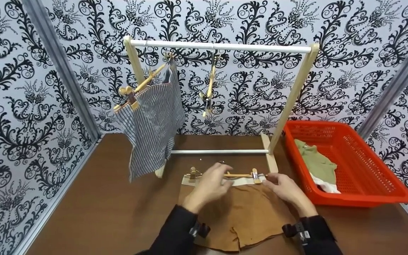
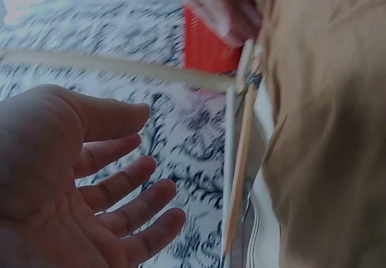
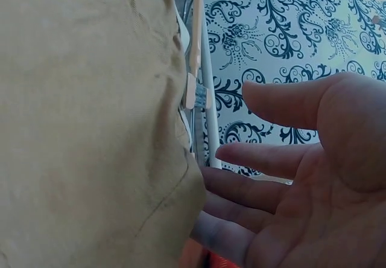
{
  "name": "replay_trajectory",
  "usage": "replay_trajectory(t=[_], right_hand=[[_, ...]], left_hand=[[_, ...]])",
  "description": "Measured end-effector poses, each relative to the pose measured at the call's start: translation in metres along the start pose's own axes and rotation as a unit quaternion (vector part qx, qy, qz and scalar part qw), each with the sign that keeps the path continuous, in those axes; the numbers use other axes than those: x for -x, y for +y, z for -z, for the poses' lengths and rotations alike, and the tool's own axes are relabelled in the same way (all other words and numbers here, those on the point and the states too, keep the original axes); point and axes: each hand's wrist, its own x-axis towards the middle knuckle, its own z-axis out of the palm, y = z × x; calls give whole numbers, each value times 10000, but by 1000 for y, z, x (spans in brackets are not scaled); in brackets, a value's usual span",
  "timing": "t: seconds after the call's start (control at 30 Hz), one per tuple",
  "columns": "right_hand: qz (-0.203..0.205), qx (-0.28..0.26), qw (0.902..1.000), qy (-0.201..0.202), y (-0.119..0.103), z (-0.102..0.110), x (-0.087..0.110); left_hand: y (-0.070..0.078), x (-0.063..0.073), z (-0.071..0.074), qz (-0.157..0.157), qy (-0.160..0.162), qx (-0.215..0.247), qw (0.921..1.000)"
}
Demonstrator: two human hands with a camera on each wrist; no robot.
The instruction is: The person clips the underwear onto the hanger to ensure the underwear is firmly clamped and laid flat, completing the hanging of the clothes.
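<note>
Brown shorts (image 1: 257,212) with a pale waistband lie flat on the table, the waistband toward the rack. A wooden clip hanger (image 1: 239,175) runs along that waistband, and its right clip (image 1: 255,176) sits over the fabric. My left hand (image 1: 209,186) hovers over the waistband left of the hanger's middle; the left wrist view shows its fingers spread and relaxed, holding nothing. Beside the right clip, my right hand (image 1: 285,187) is at the corner of the waistband. In the right wrist view, its fingers are loosely extended along the edge of the shorts, thumb apart.
Behind stands a wooden rack with a white rail (image 1: 260,47). From it hang a striped garment (image 1: 154,120) on a clip hanger and a bare hanger (image 1: 211,81). A red basket (image 1: 377,170) at right contains a green and white garment (image 1: 317,164).
</note>
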Motion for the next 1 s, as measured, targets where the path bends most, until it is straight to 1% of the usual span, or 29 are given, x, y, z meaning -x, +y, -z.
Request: replay_trajectory(t=[0.1,0.17,0.2,0.27,0.33,0.4,0.43,0.47,0.53,0.6,0.73,0.8,0.9,1.0], right_hand=[[78,-139,9999,-61,-1,-1,0],[127,-250,9996,-93,-1,-1,-1],[129,-309,9994,-99,0,-2,0],[90,-419,9990,-123,1,-4,0],[39,-489,9987,-149,3,-5,1],[5,-577,9982,-168,5,-6,2],[20,-594,9981,-167,5,-6,2],[59,-584,9982,-153,6,-6,1],[116,-583,9981,-151,6,-5,0],[141,-564,9982,-161,5,-4,-1],[208,-639,9974,-263,3,-5,-3],[226,-764,9963,-307,2,-6,-4],[166,-1082,9935,-325,1,-6,-4],[85,-1389,9897,-343,1,-6,-4]], left_hand=[[9,-14,-11,-45,-411,-424,9982],[14,-22,-21,-80,-645,-866,9941],[17,-25,-26,-126,-755,-1137,9906],[22,-31,-36,-252,-973,-1667,9809],[28,-35,-44,-399,-1180,-2146,9687],[34,-39,-49,-551,-1286,-2520,9576],[37,-41,-51,-593,-1311,-2643,9536],[40,-44,-52,-615,-1322,-2747,9504],[44,-49,-54,-563,-1346,-2913,9454],[45,-55,-56,-359,-1421,-3019,9420],[43,-63,-59,106,-1541,-3036,9402],[39,-66,-60,286,-1518,-2939,9433],[33,-68,-62,439,-1458,-2816,9474],[27,-69,-65,527,-1512,-2721,9489]])
